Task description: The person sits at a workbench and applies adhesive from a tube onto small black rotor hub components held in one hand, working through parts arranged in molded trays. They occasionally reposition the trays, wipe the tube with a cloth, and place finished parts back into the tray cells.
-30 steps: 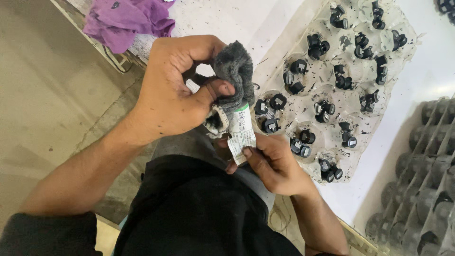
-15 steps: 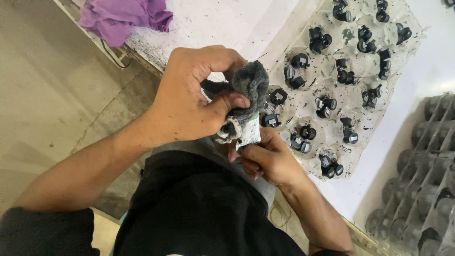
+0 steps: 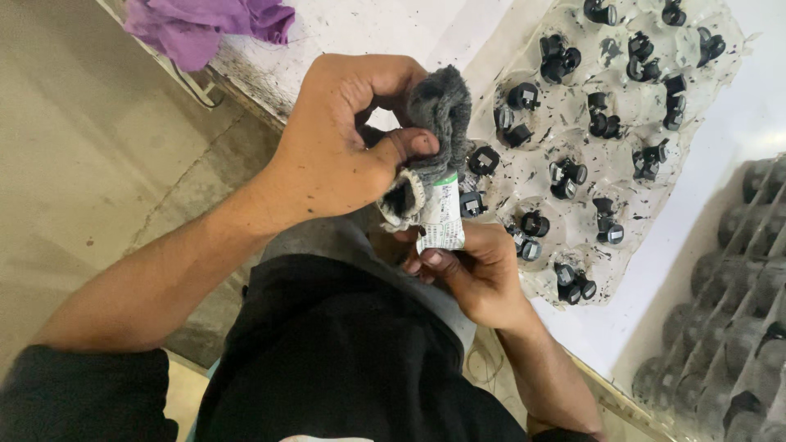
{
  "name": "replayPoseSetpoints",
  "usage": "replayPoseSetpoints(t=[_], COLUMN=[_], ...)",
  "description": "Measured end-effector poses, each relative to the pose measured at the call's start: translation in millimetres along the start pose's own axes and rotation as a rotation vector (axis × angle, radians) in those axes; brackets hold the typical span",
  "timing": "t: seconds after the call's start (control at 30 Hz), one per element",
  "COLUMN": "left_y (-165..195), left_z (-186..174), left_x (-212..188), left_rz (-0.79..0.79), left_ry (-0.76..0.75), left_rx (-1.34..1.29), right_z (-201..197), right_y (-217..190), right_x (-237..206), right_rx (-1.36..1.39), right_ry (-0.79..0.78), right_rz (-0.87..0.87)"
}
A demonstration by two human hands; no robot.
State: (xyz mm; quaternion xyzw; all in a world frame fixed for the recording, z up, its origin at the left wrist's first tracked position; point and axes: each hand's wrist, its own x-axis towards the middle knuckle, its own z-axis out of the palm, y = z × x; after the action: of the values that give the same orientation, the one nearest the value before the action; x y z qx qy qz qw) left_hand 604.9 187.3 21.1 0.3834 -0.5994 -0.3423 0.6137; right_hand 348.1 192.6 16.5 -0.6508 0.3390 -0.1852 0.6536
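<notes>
My left hand grips a dark grey knitted cloth bunched over the top of a small object, thumb pressed on the cloth. A white frayed cuff of the cloth hangs below. My right hand holds the lower end of that object, a small cylinder with a white and green label. Both hands meet at the edge of the white table, above my lap.
A clear plastic tray with several small black parts in its pockets lies on the table to the right. A dark grey moulded tray sits at the far right. A purple rag lies at the top left. The concrete floor is at left.
The left hand has shifted the grey cloth up and around the object's top. The right hand has stayed on the labelled end, turning slightly.
</notes>
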Motion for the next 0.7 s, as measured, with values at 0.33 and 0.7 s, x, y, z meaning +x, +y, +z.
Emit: replayPoseSetpoints(t=[0.33, 0.7], left_y=[-27.3, -20.6], left_z=[16.6, 24.3], left_x=[10.0, 32.5], left_rz=[-0.348, -0.140], left_ry=[0.009, 0.045], left_rx=[-0.454, -0.516], right_z=[-19.0, -14.9], right_y=[-21.1, -39.2], right_x=[4.5, 15.9], right_rx=[-0.779, -0.660], right_ry=[0.042, 0.262], right_rz=[-0.979, -0.944])
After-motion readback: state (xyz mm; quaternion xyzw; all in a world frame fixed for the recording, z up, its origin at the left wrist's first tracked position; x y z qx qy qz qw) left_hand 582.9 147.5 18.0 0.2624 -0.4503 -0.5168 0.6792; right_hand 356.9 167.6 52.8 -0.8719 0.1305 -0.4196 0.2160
